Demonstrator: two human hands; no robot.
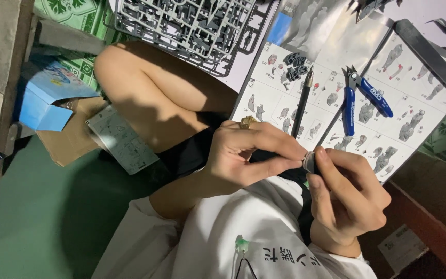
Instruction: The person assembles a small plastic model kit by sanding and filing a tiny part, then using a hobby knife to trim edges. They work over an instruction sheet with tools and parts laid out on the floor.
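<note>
Head view, looking down at the lap; the picture is rotated, so the person's knee sits at upper left. Both hands meet in front of the white shirt (254, 227), fingertips touching around one small dark grey model part (309, 162); the part is pinched between them, its shape mostly hidden, so its long axis cannot be told. Left hand (249, 155) is closed, thumb and forefinger pressed onto the part from the left of the picture; a gold ring (247, 122) shows on one finger. Right hand (349, 199) is curled, thumb tip against the part from the right; neither hand is nearer, both are in contact.

Beyond the hands lies the open instruction sheet (388, 139) with grey figure diagrams; on it, well apart from the hands: blue-handled nippers (362, 98), a dark hobby knife (303, 101) lying lengthwise toward the hands, a small heap of dark cut parts (294, 64). A grey plastic sprue frame (187, 26) lies at top; a blue cardboard box (47, 98) stands at left.
</note>
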